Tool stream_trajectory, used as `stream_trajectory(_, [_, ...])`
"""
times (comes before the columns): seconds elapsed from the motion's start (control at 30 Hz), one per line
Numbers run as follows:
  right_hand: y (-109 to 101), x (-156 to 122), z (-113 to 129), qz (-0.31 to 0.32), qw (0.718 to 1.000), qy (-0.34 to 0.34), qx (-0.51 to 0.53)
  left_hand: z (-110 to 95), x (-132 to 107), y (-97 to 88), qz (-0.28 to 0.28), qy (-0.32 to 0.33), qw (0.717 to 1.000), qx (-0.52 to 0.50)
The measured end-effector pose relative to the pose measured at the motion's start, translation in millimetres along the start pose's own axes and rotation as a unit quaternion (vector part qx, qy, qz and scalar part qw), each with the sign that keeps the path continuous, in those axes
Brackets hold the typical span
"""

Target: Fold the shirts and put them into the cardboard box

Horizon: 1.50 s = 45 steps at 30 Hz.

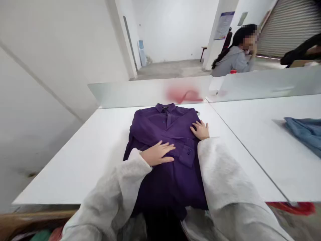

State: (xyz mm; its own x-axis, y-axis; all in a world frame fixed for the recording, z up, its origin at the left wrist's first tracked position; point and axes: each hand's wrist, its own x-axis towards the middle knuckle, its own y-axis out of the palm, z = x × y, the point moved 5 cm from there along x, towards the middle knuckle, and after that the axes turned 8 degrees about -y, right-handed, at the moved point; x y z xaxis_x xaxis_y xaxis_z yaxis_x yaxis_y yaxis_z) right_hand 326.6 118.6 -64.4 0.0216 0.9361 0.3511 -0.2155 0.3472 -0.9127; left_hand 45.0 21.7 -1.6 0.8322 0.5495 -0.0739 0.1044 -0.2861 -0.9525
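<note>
A purple button-up shirt [173, 177] lies front side up on the white table [97, 150], collar at the far end, hem hanging over the near edge. Both its sleeves are folded across the chest, and a cuff with small dark buttons shows at the right of centre. My left hand [158, 154] rests flat on the folded sleeves near the middle, fingers stretched out. At the shirt's right edge, just below the shoulder, my right hand [201, 130] lies with its fingers spread on the cloth. Neither hand grips anything.
A frosted divider [140, 92] runs along the table's far edge, with a blurred red shape behind it. Folded blue denim [307, 134] lies on the adjoining table at right. Beyond the divider sits a person in a grey top [232, 60]. A wall stands at left.
</note>
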Motion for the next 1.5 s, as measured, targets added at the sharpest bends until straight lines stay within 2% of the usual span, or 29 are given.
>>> stream_trajectory(0.1, [-5,1,0,-0.042,0.999,0.002,0.01,63,-9,-17.2,-0.098,-0.117,0.988,-0.001])
stream_trajectory(0.17, [-12,1,2,-0.072,0.997,-0.014,0.03,107,-21,-31.3,-0.187,-0.211,0.959,-0.001])
stream_trajectory(0.23, [-22,1,5,-0.088,0.994,-0.038,0.058,144,-35,-41.6,-0.245,-0.271,0.931,0.005])
stream_trajectory(0.33, [-38,-2,8,-0.055,0.993,-0.047,0.088,185,-56,-50.1,-0.295,-0.322,0.9,0.008])
stream_trajectory(0.4, [-46,-9,9,-0.009,0.993,-0.033,0.117,200,-65,-52.3,-0.309,-0.338,0.889,0.003])
stream_trajectory(0.47, [-50,-21,11,0.036,0.985,-0.014,0.169,207,-70,-52.6,-0.302,-0.327,0.895,-0.007])
stream_trajectory(0.53, [-48,-39,14,0.069,0.975,0.01,0.211,206,-70,-50.5,-0.271,-0.286,0.919,-0.017])
stream_trajectory(0.63, [-40,-64,23,0.091,0.977,0.008,0.195,203,-70,-45.4,-0.243,-0.234,0.941,-0.008])
stream_trajectory(0.77, [-31,-76,39,0.099,0.979,-0.064,0.166,195,-72,-37.9,-0.29,-0.165,0.942,0.046])
stream_trajectory(0.87, [-39,-76,48,0.071,0.971,-0.133,0.187,189,-66,-24.1,-0.261,-0.106,0.957,0.062])
stream_trajectory(0.97, [-51,-82,59,0.068,0.955,-0.219,0.189,190,-60,-11.8,-0.213,-0.105,0.967,0.094])
stream_trajectory(1.07, [-57,-97,70,0.128,0.932,-0.286,0.179,198,-58,-10.6,-0.204,-0.147,0.957,0.142])
stream_trajectory(1.17, [-58,-103,73,0.159,0.936,-0.249,0.191,207,-58,-17.5,-0.211,-0.187,0.946,0.163])
stream_trajectory(1.27, [-53,-95,68,0.146,0.961,-0.129,0.194,211,-52,-22.9,-0.204,-0.193,0.945,0.165])
stream_trajectory(1.33, [-47,-88,67,0.151,0.97,-0.076,0.177,209,-44,-22.5,-0.195,-0.178,0.951,0.16])
stream_trajectory(1.43, [-37,-82,71,0.19,0.963,-0.076,0.174,208,-35,-17.1,-0.187,-0.156,0.959,0.145])
stream_trajectory(1.5, [-35,-81,70,0.195,0.963,-0.052,0.181,211,-33,-13.2,-0.188,-0.163,0.958,0.141])
